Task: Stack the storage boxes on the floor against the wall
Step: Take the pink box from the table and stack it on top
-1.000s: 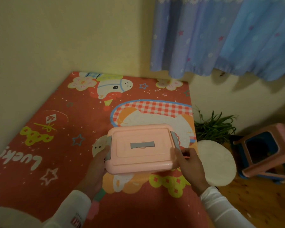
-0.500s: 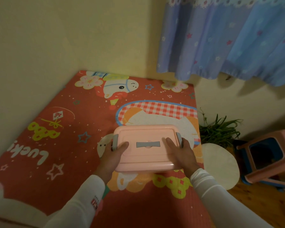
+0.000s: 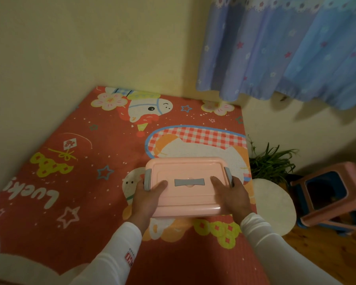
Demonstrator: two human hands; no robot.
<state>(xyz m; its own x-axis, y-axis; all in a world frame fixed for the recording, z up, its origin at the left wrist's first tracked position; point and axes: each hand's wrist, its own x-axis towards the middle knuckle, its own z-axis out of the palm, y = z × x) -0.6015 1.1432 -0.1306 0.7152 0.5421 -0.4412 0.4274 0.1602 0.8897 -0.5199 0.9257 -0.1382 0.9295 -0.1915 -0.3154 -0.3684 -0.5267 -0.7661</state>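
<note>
The task looks barely begun: one pink box (image 3: 185, 170) is gripped at its short ends, the left hand (image 3: 147, 199) at its 9 o'clock and the right hand (image 3: 233, 195) at its 3 o'clock, thumbs laid on the lid, over the red mat (image 3: 70, 182). No box stands by the wall (image 3: 70, 48) at 11 o'clock. No second box is in view, so placing and stacking are both left.
</note>
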